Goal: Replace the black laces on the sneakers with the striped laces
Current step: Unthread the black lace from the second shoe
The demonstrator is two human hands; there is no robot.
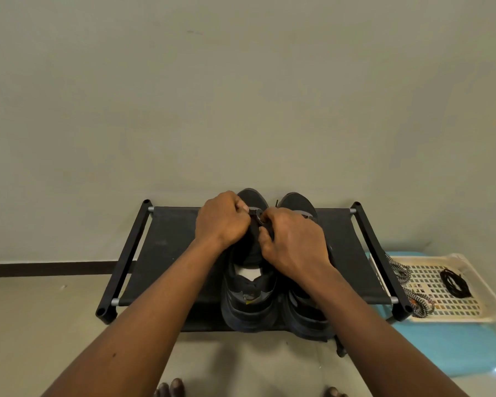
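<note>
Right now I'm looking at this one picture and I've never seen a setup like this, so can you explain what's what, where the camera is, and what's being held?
There is no machine here. A person works with two bare hands, and the single picture comes from a camera worn on their head, looking forward and down. That is why both forearms reach in from the bottom. A low black shoe rack stands by the wall with two sneakers on it. The left hand and right hand both curl their fingers at the lacing area of the dark sneaker on the left; exactly what they pinch is hidden. The second sneaker sits beside it. To the right, a white basket on a blue surface holds striped laces and a black lace bundle.
</note>
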